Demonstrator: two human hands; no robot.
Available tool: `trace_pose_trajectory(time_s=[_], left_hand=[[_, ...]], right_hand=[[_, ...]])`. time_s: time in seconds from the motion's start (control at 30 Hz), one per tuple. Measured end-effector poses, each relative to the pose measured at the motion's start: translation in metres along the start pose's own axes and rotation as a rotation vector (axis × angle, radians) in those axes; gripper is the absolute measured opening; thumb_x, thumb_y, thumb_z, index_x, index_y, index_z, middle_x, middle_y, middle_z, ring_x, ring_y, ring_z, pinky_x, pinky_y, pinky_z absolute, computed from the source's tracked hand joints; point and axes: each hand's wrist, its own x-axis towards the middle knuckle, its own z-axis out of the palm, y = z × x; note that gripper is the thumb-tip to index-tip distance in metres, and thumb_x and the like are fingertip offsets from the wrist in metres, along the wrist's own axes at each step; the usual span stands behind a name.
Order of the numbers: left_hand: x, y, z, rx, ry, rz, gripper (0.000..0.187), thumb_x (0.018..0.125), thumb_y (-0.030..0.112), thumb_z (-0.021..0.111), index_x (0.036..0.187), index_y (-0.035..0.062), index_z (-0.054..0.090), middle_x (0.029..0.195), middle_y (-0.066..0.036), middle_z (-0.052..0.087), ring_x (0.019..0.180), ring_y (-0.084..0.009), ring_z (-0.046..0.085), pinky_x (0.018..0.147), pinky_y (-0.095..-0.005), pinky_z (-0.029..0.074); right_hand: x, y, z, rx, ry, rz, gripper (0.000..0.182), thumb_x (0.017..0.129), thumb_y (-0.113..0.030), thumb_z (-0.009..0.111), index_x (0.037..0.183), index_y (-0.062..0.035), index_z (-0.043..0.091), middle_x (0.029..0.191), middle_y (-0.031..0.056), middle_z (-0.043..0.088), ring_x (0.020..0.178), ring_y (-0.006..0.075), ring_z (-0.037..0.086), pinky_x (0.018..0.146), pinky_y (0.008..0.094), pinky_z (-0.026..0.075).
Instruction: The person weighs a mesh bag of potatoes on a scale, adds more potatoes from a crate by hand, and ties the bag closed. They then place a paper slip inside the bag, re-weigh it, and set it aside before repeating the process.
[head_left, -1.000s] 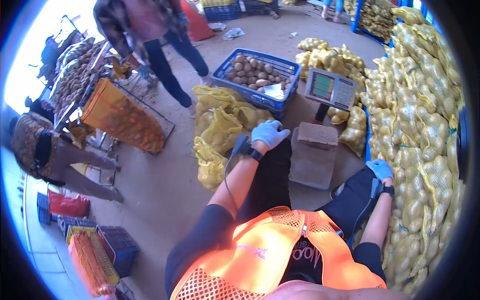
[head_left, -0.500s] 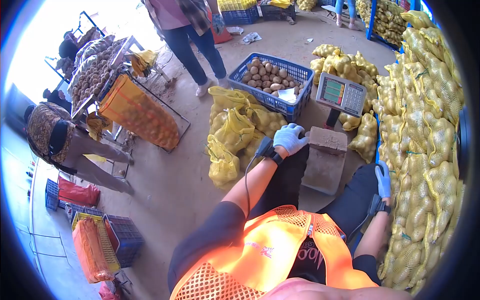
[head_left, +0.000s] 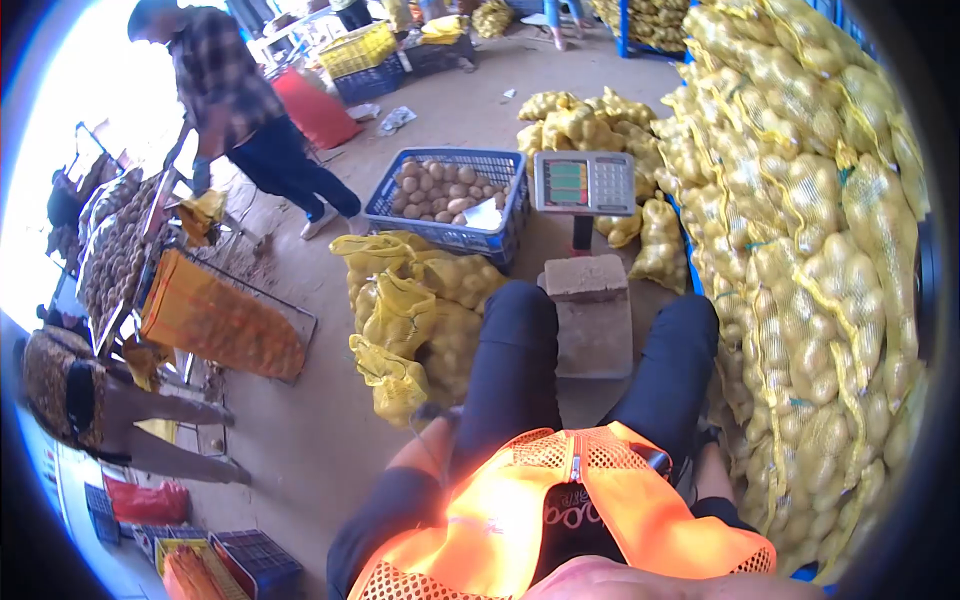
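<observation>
Both hands are tucked behind the orange vest, so grip cannot be told; scale sits between the knees on the concrete floor; yellow sacks left; sack wall right.

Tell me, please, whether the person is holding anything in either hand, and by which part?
It cannot be told: both hands are hidden behind the orange vest and the legs, so no hold shows.
</observation>
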Motion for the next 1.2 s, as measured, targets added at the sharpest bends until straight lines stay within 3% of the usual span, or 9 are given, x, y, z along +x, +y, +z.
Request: trace_pose_trajectory(time_s=[0.27, 0.33, 0.43, 0.5, 0.53, 0.7, 0.83, 1.03, 1.2], left_hand=[[-0.019, -0.009, 0.014, -0.260, -0.047, -0.052, 0.053, 0.094, 0.030, 0.045, 0.139, 0.0059, 0.030, 0.139, -0.008, 0.038, 0.127, -0.0175, 0.036, 0.106, -0.0305, 0.027], [-0.020, 0.031, 0.037, -0.386, 0.014, -0.097, 0.054, 0.094, 0.034, 0.045, 0.138, 0.0072, 0.032, 0.139, -0.007, 0.039, 0.126, -0.0165, 0.037, 0.105, -0.0304, 0.029], [-0.019, 0.061, 0.025, -0.411, -0.279, -0.022, 0.054, 0.093, 0.042, 0.042, 0.134, 0.0065, 0.037, 0.135, -0.007, 0.043, 0.120, -0.0188, 0.043, 0.101, -0.0348, 0.033], [-0.017, 0.059, 0.006, -0.493, -0.056, -0.031, 0.052, 0.092, 0.039, 0.048, 0.132, 0.0062, 0.039, 0.130, -0.011, 0.047, 0.117, -0.0212, 0.045, 0.099, -0.0362, 0.035], [-0.017, 0.070, 0.001, -0.026, 0.441, 0.151, 0.048, 0.090, 0.032, 0.054, 0.129, 0.0060, 0.042, 0.122, -0.013, 0.051, 0.114, -0.0241, 0.047, 0.097, -0.0373, 0.036], [-0.043, 0.084, -0.025, 1.313, 1.166, 0.538, 0.067, 0.072, 0.036, 0.072, 0.126, 0.0077, 0.045, 0.120, -0.015, 0.049, 0.116, -0.0331, 0.042, 0.097, -0.0485, 0.034], [-0.064, 0.117, -0.008, 1.733, 1.296, -0.121, 0.093, 0.054, 0.056, 0.076, 0.134, 0.0272, 0.037, 0.143, -0.017, 0.022, 0.132, -0.0410, 0.018, 0.105, -0.0541, 0.021], [-0.054, 0.068, -0.081, 1.393, 1.135, -0.123, 0.087, 0.054, 0.045, 0.080, 0.130, 0.0254, 0.042, 0.141, -0.029, 0.015, 0.125, -0.0433, 0.031, 0.100, -0.0383, 0.036], [-0.040, 0.014, -0.140, 1.018, 1.163, 0.032, 0.036, 0.063, 0.014, 0.071, 0.097, 0.0046, 0.062, 0.093, -0.017, 0.061, 0.080, -0.0323, 0.061, 0.074, -0.0365, 0.048]], right_hand=[[0.035, -0.096, -0.017, 0.046, -1.050, 0.044, 0.074, 0.087, -0.057, 0.045, 0.135, -0.0007, 0.035, 0.125, 0.0089, 0.050, 0.112, 0.0189, 0.048, 0.097, 0.0303, 0.036], [0.047, -0.120, 0.074, -0.381, 0.566, 0.032, 0.044, 0.096, -0.033, 0.037, 0.131, -0.0063, 0.044, 0.126, 0.0084, 0.052, 0.115, 0.0170, 0.048, 0.100, 0.0434, 0.034], [0.039, -0.160, 0.083, -0.393, 0.177, -0.286, 0.074, 0.090, -0.061, 0.024, 0.140, -0.0061, 0.029, 0.143, 0.0059, 0.033, 0.130, 0.0220, 0.032, 0.107, 0.0475, 0.018], [0.040, -0.169, 0.097, -0.454, 0.364, -0.356, 0.068, 0.091, -0.058, 0.025, 0.142, -0.0130, 0.023, 0.145, 0.0044, 0.028, 0.135, 0.0239, 0.022, 0.107, 0.0495, 0.014], [0.078, -0.207, 0.023, -1.234, 0.312, -0.640, 0.068, 0.091, -0.059, 0.026, 0.142, -0.0149, 0.023, 0.146, 0.0056, 0.027, 0.135, 0.0232, 0.022, 0.107, 0.0485, 0.014], [0.051, -0.173, 0.138, -1.169, 0.317, -0.868, 0.064, 0.090, -0.042, 0.050, 0.137, -0.0033, 0.031, 0.139, 0.0180, 0.035, 0.129, 0.0275, 0.033, 0.106, 0.0324, 0.026], [0.015, -0.149, 0.202, -1.775, 0.708, -0.901, 0.068, 0.076, -0.048, 0.066, 0.126, -0.0072, 0.045, 0.123, 0.0245, 0.045, 0.113, 0.0390, 0.045, 0.094, 0.0430, 0.039], [0.002, -0.144, 0.180, -1.603, 0.753, -0.995, 0.059, 0.075, -0.041, 0.069, 0.121, -0.0092, 0.048, 0.118, 0.0202, 0.048, 0.108, 0.0365, 0.049, 0.089, 0.0412, 0.042], [-0.014, -0.140, 0.175, -1.522, 0.833, -1.029, 0.057, 0.076, -0.040, 0.068, 0.119, -0.0073, 0.049, 0.116, 0.0212, 0.051, 0.107, 0.0363, 0.050, 0.090, 0.0410, 0.041]])
